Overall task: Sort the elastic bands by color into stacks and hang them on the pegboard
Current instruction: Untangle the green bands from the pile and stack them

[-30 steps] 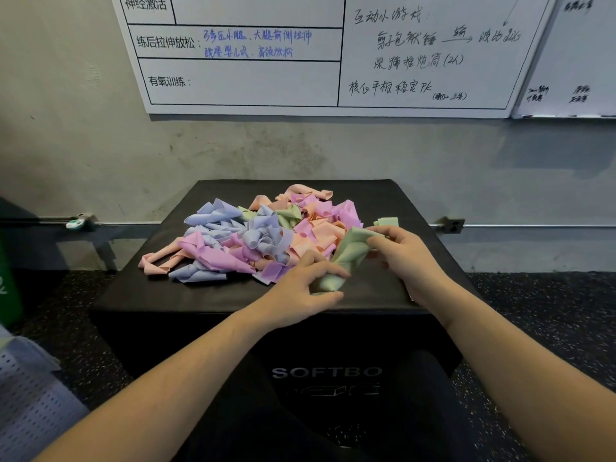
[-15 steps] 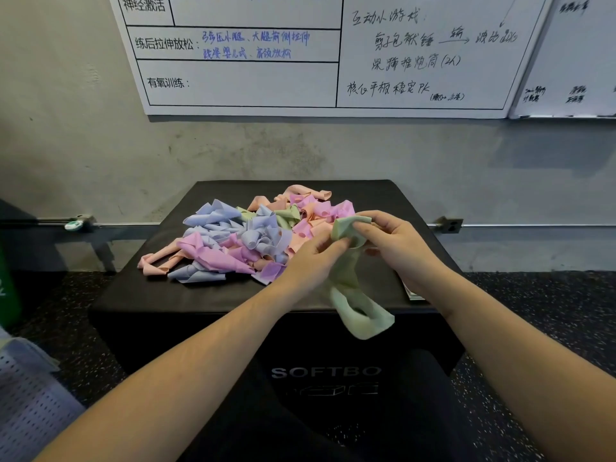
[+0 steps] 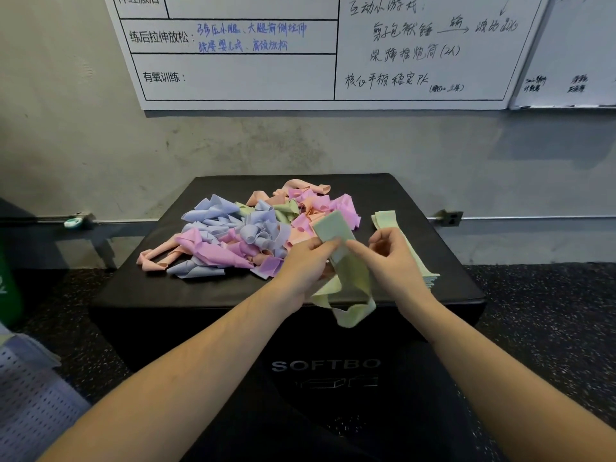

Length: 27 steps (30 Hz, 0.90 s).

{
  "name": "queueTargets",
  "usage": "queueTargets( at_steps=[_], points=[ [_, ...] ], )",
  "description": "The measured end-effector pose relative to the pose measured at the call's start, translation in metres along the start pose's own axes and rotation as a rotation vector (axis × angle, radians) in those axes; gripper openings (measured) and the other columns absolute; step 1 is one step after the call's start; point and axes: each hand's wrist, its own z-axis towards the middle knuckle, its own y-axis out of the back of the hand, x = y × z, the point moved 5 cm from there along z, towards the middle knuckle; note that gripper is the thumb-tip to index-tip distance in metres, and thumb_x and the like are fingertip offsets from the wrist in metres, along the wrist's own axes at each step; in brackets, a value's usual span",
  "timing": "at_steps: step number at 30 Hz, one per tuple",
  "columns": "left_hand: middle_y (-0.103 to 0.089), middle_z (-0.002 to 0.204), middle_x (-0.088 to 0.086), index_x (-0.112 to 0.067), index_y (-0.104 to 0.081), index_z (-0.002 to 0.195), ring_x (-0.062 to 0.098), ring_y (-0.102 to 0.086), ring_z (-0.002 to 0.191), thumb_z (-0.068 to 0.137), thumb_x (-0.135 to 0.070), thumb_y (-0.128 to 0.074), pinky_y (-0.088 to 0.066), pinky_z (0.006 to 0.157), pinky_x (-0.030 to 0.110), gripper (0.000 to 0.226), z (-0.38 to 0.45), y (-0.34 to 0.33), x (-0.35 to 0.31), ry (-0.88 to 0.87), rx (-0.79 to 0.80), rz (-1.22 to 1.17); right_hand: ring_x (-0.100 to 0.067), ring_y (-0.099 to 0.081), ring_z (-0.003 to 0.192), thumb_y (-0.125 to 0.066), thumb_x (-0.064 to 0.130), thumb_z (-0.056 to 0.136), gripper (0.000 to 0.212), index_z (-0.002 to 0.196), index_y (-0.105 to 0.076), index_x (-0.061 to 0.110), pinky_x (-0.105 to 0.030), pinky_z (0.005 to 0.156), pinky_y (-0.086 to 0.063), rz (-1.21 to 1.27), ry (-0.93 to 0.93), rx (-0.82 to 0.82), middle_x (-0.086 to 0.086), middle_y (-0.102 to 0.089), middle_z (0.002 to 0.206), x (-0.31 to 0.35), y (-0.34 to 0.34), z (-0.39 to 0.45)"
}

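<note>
A tangled pile of elastic bands [image 3: 246, 235] in blue, pink, peach and green lies on a black soft box [image 3: 173, 291]. My left hand [image 3: 306, 265] pinches a pale green band [image 3: 336, 235] whose loop hangs down over the box's front edge. My right hand [image 3: 393, 258] touches the same band just to the right, its fingers partly curled. A flat stack of green bands [image 3: 386, 218] lies on the box's right side, partly hidden behind my right hand.
A grey wall with two whiteboards [image 3: 266, 61] rises behind the box. A perforated white pegboard [image 3: 30, 395] lies at the lower left on the dark speckled floor [image 3: 546, 311]. A green object [image 3: 8, 281] stands at the left edge.
The green band has been lifted out of the pile and unrolled, so its loop now hangs over the front edge. My right hand has shifted right, which uncovers the green stack.
</note>
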Motion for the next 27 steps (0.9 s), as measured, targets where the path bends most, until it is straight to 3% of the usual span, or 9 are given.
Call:
queueTargets(
  at_steps=[1, 4, 7, 11, 13, 15, 18, 24, 27],
  points=[
    [-0.073, 0.107, 0.002, -0.018, -0.068, 0.121, 0.020, -0.070, 0.095, 0.100, -0.034, -0.062, -0.059, 0.074, 0.027, 0.027, 0.000, 0.000, 0.000, -0.001, -0.001, -0.026, -0.005, -0.048, 0.069, -0.084, 0.027, 0.081, 0.035, 0.092, -0.053, 0.017, -0.016, 0.066, -0.043, 0.003, -0.022, 0.020, 0.004, -0.052, 0.081, -0.006, -0.002, -0.001],
    [-0.072, 0.119, 0.003, -0.026, -0.067, 0.128, 0.027, -0.068, 0.111, 0.092, -0.046, -0.067, -0.058, 0.095, 0.043, 0.041, -0.001, -0.004, 0.000, 0.000, 0.008, -0.049, -0.007, -0.056, 0.078, -0.083, 0.023, 0.083, 0.030, 0.100, -0.061, 0.012, -0.022, 0.073, -0.050, -0.021, -0.074, 0.095, 0.004, -0.061, 0.085, -0.019, -0.005, -0.002],
    [-0.070, 0.122, 0.004, -0.028, -0.062, 0.133, 0.029, -0.065, 0.116, 0.098, -0.042, -0.063, -0.057, 0.097, 0.050, 0.038, -0.002, -0.005, 0.001, -0.013, -0.008, -0.119, -0.009, -0.061, 0.083, -0.078, 0.021, 0.087, 0.020, 0.099, -0.066, 0.010, -0.021, 0.074, -0.051, -0.043, -0.082, 0.133, 0.002, -0.067, 0.088, -0.022, -0.004, -0.002],
    [-0.067, 0.127, 0.005, -0.027, -0.057, 0.136, 0.030, -0.065, 0.116, 0.103, -0.038, -0.057, -0.057, 0.096, 0.053, 0.035, -0.002, -0.007, 0.002, -0.027, -0.013, -0.185, -0.012, -0.064, 0.090, -0.080, 0.029, 0.086, 0.035, 0.113, -0.058, 0.028, -0.025, 0.078, -0.055, -0.054, -0.062, 0.193, -0.001, -0.066, 0.100, -0.020, -0.003, -0.004],
    [-0.068, 0.126, 0.006, -0.028, -0.059, 0.133, 0.030, -0.065, 0.116, 0.104, -0.036, -0.055, -0.057, 0.096, 0.053, 0.030, -0.002, -0.008, 0.001, -0.046, 0.005, -0.200, -0.013, -0.065, 0.092, -0.077, 0.033, 0.089, 0.029, 0.113, -0.062, 0.032, -0.021, 0.076, -0.053, -0.081, -0.061, 0.232, -0.002, -0.066, 0.103, -0.021, -0.004, -0.004],
    [-0.068, 0.126, 0.008, -0.028, -0.061, 0.129, 0.030, -0.066, 0.116, 0.104, -0.034, -0.054, -0.058, 0.093, 0.051, 0.026, -0.004, -0.010, -0.001, -0.064, 0.021, -0.232, -0.012, -0.065, 0.094, -0.070, 0.037, 0.094, 0.005, 0.096, -0.071, 0.033, -0.023, 0.080, -0.051, -0.130, -0.044, 0.268, -0.004, -0.068, 0.103, -0.020, -0.006, -0.005],
    [-0.068, 0.125, 0.011, -0.024, -0.059, 0.130, 0.031, -0.067, 0.115, 0.105, -0.033, -0.052, -0.059, 0.091, 0.050, 0.027, -0.005, -0.010, -0.004, -0.064, 0.024, -0.273, -0.013, -0.066, 0.093, -0.068, 0.041, 0.095, 0.016, 0.092, -0.074, 0.026, -0.031, 0.085, -0.050, -0.109, -0.076, 0.280, -0.004, -0.071, 0.100, -0.028, -0.005, -0.006],
    [-0.065, 0.126, 0.017, -0.017, -0.051, 0.134, 0.031, -0.064, 0.117, 0.109, -0.031, -0.041, -0.053, 0.097, 0.050, 0.030, 0.000, -0.002, -0.009, -0.005, 0.010, -0.467, -0.008, -0.064, 0.091, -0.066, 0.033, 0.097, 0.012, 0.105, -0.071, 0.025, -0.022, 0.076, -0.048, -0.106, -0.130, 0.398, 0.003, -0.073, 0.100, -0.035, -0.004, -0.013],
    [-0.073, 0.103, 0.013, -0.013, -0.058, 0.119, 0.024, -0.073, 0.092, 0.111, -0.028, -0.036, -0.058, 0.080, 0.042, 0.028, 0.003, 0.001, -0.011, -0.005, 0.029, -0.548, -0.002, -0.062, 0.083, -0.065, 0.034, 0.097, 0.010, 0.103, -0.071, 0.027, -0.023, 0.074, -0.045, -0.142, -0.102, 0.404, 0.008, -0.072, 0.093, -0.037, -0.001, -0.012]
  ],
)
